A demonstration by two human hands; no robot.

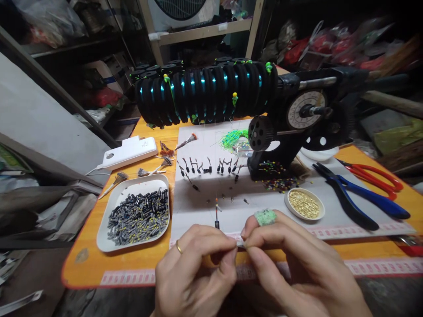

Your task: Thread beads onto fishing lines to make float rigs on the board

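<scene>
My left hand (pixel 198 266), with a ring on one finger, is closed in a pinch at the front of the table. Close beside it my right hand (pixel 294 259) pinches too, green tape (pixel 265 216) wrapped round a finger. The fingertips of both hands nearly meet around a tiny pale piece, too small to name. Just beyond my left fingers stands a small black-ended piece with an orange tip (pixel 217 215), apparently on a fine line. Farther back, several similar small black-ended pieces (pixel 207 170) lie or hang in a row over the white sheet (pixel 185 211).
A white tray (pixel 101 233) of small black and grey tubes stands left. A black geared winder (pixel 205 94) spans the back. At right are a dish (pixel 321 215) of gold bits, blue-handled pliers (pixel 350 193) and a red-handled tool (pixel 380 174). A white power bank (pixel 132 153) lies back left.
</scene>
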